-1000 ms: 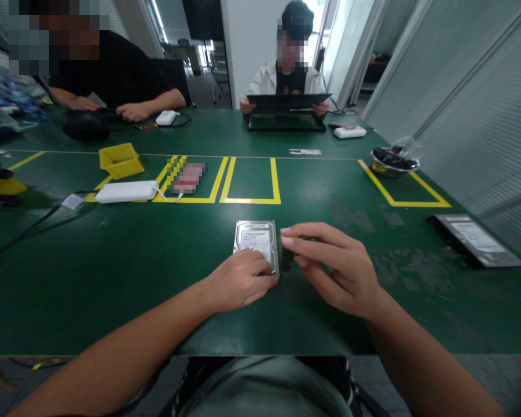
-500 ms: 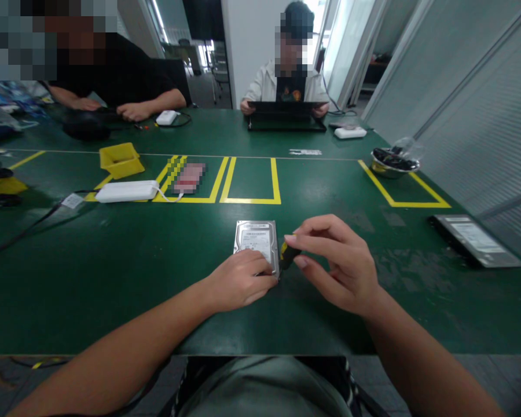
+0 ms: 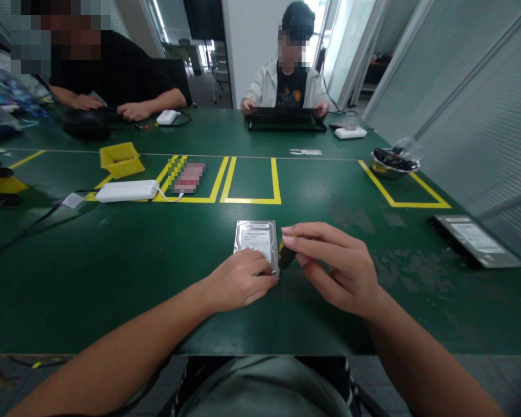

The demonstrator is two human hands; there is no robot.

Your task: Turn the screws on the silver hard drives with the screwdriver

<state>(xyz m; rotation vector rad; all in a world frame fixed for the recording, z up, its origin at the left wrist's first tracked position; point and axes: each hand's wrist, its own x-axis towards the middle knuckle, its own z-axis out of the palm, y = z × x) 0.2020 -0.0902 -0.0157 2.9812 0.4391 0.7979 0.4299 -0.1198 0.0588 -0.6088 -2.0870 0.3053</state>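
A silver hard drive (image 3: 255, 231) with a white label lies on the green table in front of me. My left hand (image 3: 243, 279) rests over its near part, fingers curled and closed against it, hiding the lower label. Just to the right, my right hand (image 3: 334, 263) pinches a short black-and-yellow screwdriver (image 3: 287, 255) between thumb and fingers. The tool leans, its lower end at the drive's near right corner. Whether the tip sits in a screw is too small to tell.
Another drive-like unit (image 3: 477, 240) lies at the right. Farther back are a metal bowl (image 3: 395, 168) of black parts, a yellow bin (image 3: 121, 160), a white power strip (image 3: 127, 191) and a pixelated phone-like item (image 3: 190, 177). Across the table, two people work; one holds a black panel (image 3: 286, 119).
My right fingers have straightened and shifted slightly around the screwdriver handle, which has turned a little. My left hand and the drive stay put. The person opposite has lowered the black panel.
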